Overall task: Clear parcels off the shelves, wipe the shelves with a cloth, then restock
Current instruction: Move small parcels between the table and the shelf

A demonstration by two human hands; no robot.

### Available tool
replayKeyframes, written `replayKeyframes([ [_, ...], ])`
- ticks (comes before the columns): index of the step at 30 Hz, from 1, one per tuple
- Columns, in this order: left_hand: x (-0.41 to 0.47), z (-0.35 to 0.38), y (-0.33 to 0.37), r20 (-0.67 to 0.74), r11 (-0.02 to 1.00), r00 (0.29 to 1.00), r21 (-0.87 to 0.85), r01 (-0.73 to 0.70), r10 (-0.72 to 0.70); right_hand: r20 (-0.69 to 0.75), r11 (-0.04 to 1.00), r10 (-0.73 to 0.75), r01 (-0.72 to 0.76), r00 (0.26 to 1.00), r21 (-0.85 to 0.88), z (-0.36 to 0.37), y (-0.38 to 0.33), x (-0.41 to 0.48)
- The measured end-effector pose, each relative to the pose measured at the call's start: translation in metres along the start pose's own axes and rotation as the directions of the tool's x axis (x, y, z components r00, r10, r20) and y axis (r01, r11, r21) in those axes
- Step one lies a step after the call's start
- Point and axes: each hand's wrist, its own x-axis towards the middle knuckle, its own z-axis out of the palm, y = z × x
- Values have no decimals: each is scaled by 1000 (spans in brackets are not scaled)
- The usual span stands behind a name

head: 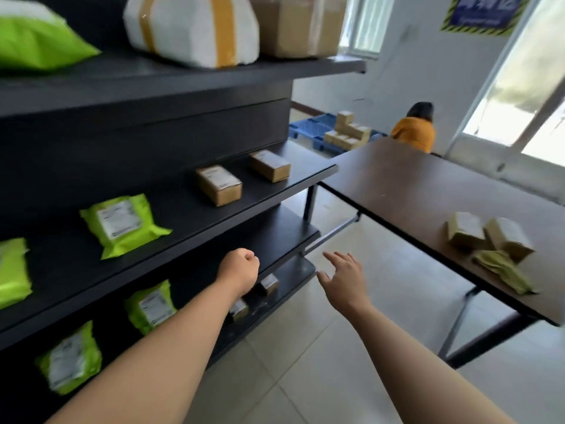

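Small brown cardboard parcels [218, 185] with white labels are sitting on the black metal shelves [183, 211] beside lime-green plastic mailers [122, 223]. A crumpled yellow-green cloth [501, 269] is lying on the brown table [412, 185] (touching two more cardboard boxes [467, 229]). The left hand [240, 269] is making an empty fist, and the right hand [344, 280] is hovering with its fingers spread.

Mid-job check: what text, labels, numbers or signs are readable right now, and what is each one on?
No text can be read with confidence.
On the blue wall sign: large white characters, cropped by the frame edge and blurred, unreadable.
On the green bags: white labels with print, too blurred to read.
On the shelf boxes: labels too small to read.
On the table boxes: labels blurred, unreadable.
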Motion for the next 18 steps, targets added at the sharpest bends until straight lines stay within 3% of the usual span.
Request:
replayKeyframes([
  [7, -25, 88, 124, 90, 986, 983, 17, -165, 163, -122, 995, 96, -95, 988, 12, -117, 91, -5],
  [18, -55, 239, 249, 282, 936, 896, -13, -353, 342, -282, 971, 232, -237, 931, 17, -253, 236, -19],
])
